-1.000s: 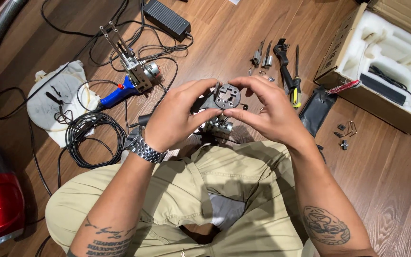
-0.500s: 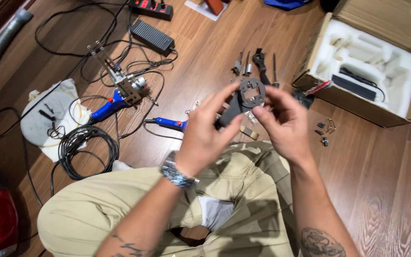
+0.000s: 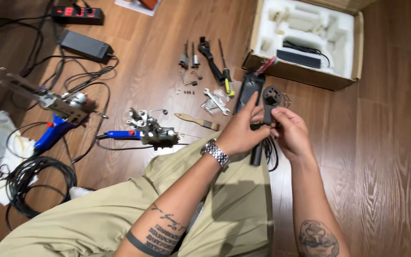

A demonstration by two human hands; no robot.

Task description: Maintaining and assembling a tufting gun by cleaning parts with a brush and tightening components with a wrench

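— Item held? 
— A black round-headed part (image 3: 270, 101), gripped between both hands above the right knee, in front of the cardboard box (image 3: 295, 70). 
— Left hand (image 3: 241, 131)? 
— Fingers closed on the part's stem, forefinger extended upward. 
— Right hand (image 3: 291, 133)? 
— Curled shut around the same stem; black cable (image 3: 268, 151) trailed beneath.

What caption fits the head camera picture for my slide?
Seated on a wooden floor, both hands (left hand, right hand) hold a dark motor part among scattered tools.
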